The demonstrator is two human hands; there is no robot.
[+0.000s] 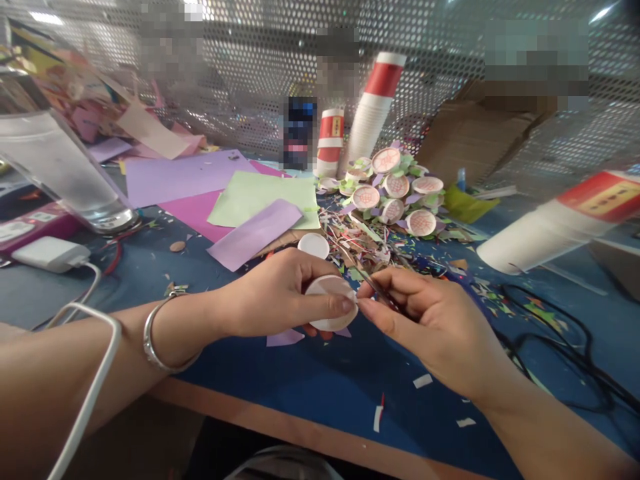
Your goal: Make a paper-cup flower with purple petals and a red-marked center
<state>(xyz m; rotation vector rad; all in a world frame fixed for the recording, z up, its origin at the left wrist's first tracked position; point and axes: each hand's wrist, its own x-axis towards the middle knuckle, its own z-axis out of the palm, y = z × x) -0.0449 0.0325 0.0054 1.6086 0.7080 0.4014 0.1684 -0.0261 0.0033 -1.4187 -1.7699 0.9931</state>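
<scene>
My left hand point(280, 293) is closed on a white round paper disc point(327, 293), thumb on its face, held just above the blue table point(310, 387). My right hand point(425, 313) is pinched shut on a thin dark tool point(375, 287), possibly scissors or tweezers, whose tip meets the disc's right edge. A purple paper piece point(285, 337) shows under the left hand. Another white disc point(313, 245) lies just behind the hands. A silver bangle point(155, 337) circles my left wrist.
A heap of finished discs with red patterns and paper petals point(395, 193) sits behind, amid paper scraps point(360, 247). Stacked red-and-white cups point(375, 107) stand at the back; another stack point(555, 223) lies at right. Coloured sheets point(200, 180), a clear container point(60, 167), a white charger point(50, 253) and black cables point(565, 333) surround.
</scene>
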